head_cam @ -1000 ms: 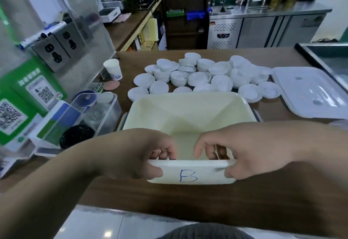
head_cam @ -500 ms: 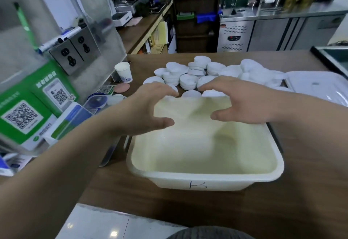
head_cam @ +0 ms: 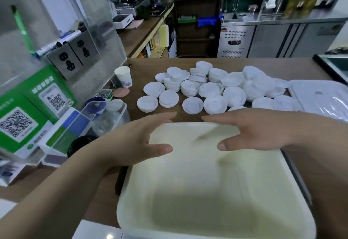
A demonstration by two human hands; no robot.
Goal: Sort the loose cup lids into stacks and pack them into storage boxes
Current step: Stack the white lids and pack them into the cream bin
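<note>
Both empty and spread wide, my left grip (head_cam: pixel 135 140) and right grip (head_cam: pixel 250 131) hovered over the storage box (head_cam: pixel 207 186), poised to gather lids (head_cam: pixel 211 90) heaped toward the far edge of the bench (head_cam: pixel 143 69).

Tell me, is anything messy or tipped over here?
The white cup lids are the messy bit: a jumble on the table beyond the empty cream box, with one stack at the back leaning crookedly. Nothing looks spilled or broken.
</note>
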